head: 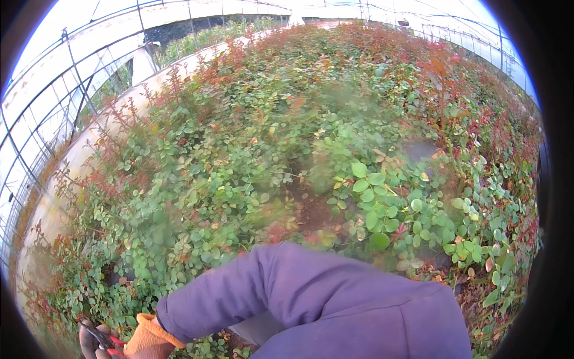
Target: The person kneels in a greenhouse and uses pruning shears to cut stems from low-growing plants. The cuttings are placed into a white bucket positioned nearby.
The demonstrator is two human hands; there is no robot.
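My right hand (150,339) is at the lower left edge, in a work glove with an orange knit cuff. It grips red-handled pruning shears (112,348), whose dark blades point up and left. Grey-brown gloved fingertips (87,342) show right beside the blades and seem to be my left hand's. The rest of that hand is cut off by the frame, and anything in it is hidden. My right arm in a purple sleeve (287,287) reaches across the bottom of the view. Leafy rose bushes (215,188) surround the hands.
Reddish shoots (441,89) rise above the green foliage. Bare soil (316,211) shows in a gap between plants. A pale plastic sheet (107,130) runs along the left side beside the metal greenhouse frame (74,72). Dry fallen leaves (475,309) lie at the lower right.
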